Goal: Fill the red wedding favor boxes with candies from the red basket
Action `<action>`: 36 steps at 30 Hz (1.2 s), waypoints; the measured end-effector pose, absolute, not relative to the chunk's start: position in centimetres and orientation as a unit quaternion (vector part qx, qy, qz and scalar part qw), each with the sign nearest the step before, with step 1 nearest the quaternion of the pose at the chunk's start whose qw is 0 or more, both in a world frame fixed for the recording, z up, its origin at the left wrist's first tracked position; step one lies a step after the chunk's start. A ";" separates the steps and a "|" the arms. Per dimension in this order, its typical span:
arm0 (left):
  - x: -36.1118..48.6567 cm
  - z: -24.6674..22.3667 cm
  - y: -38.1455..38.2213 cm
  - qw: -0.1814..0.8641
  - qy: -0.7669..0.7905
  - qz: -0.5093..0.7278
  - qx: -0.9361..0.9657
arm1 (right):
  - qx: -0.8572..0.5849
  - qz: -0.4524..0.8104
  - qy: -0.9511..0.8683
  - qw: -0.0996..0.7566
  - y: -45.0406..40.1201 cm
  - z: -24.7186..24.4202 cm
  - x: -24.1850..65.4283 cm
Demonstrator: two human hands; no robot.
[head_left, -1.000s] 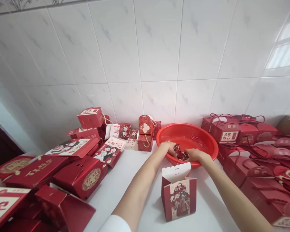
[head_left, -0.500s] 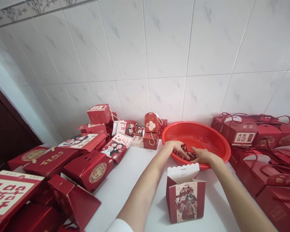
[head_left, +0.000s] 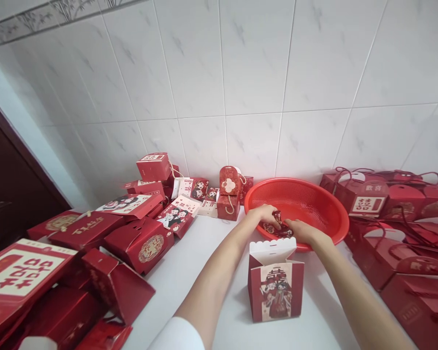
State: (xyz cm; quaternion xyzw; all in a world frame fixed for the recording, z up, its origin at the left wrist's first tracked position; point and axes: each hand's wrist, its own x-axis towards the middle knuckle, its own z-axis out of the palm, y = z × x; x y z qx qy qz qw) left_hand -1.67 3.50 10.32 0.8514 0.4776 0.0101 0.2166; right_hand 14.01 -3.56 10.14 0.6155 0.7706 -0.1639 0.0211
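Both hands reach into the near side of a red plastic colander basin [head_left: 324, 204]. My left hand [head_left: 267, 214] has its fingers closed on a shiny dark-red wrapped packet [head_left: 278, 217]. My right hand [head_left: 303, 230] is closed at the near rim, its fingertips against another wrapped packet [head_left: 286, 230]; its grip is partly hidden. A few more small packets lie under the hands. Between my forearms a red gift box [head_left: 276, 294] with a printed couple stands upright on the white table, its scalloped white top flap up and its top open.
Folded red boxes [head_left: 138, 243] are heaped along the left. Small boxes [head_left: 228, 206] with cord handles stand against the tiled wall. On the right, several rows of red boxes [head_left: 368, 201] with rope handles fill the table [head_left: 175, 301].
My fingers have drawn in around the wrapped packets, and one packet now shows raised in my left hand. The view has shifted slightly; the basin stays in place.
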 end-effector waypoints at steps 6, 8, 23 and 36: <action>-1.8 10.6 2.8 0.198 0.488 0.026 0.850 | 0.626 -0.168 0.760 0.044 -4.2 10.6 13.6; -1.9 10.4 2.8 0.202 0.491 0.032 0.847 | 0.630 -0.156 0.759 0.047 -4.3 10.2 13.3; -1.7 4.9 4.0 0.101 0.521 0.359 0.768 | 0.639 0.178 0.741 -0.105 -0.7 3.4 11.4; -0.9 4.7 4.4 0.106 0.512 0.412 0.746 | 0.608 0.122 0.759 -0.200 -0.2 3.7 11.3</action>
